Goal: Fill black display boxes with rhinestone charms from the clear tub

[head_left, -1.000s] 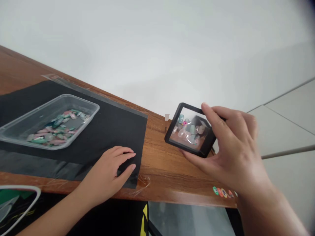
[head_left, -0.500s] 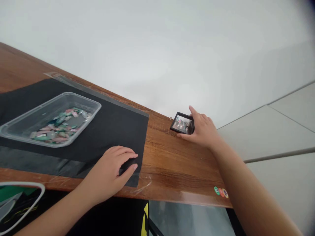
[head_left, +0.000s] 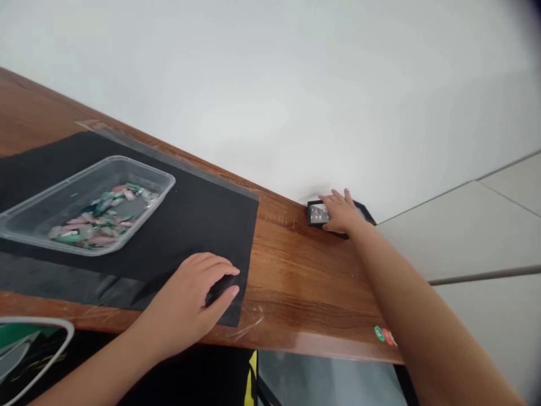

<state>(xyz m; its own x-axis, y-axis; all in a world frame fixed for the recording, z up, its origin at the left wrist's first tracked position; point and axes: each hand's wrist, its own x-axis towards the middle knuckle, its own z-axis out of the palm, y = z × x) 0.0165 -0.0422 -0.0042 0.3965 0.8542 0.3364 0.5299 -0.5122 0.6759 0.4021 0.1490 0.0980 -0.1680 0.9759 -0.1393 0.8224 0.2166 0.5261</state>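
Observation:
My left hand (head_left: 198, 299) rests on the black mat (head_left: 203, 225) near its right edge, thumb and fingers apart, holding nothing. At the back edge of the wooden table, my right hand (head_left: 341, 214) lies over a black-framed box (head_left: 319, 214) with small shiny pieces in it. The fingers are spread on top of the box and cover its middle; its right part shows beyond the hand. A clear plastic tub (head_left: 164, 183) on the mat at left holds many pink, green and clear pieces (head_left: 101, 223).
The wooden table (head_left: 296, 270) runs along a white wall (head_left: 253, 101). Round stickers (head_left: 379, 333) are at its front right edge. Clear tape borders the mat. A white curved handle (head_left: 63, 322) shows at lower left, and pale panels (head_left: 477, 225) stand at right.
My right hand has moved slightly left and up, from gripping the box's right side to lying spread over it. The box now sits further right, against the wall. My left hand has barely moved.

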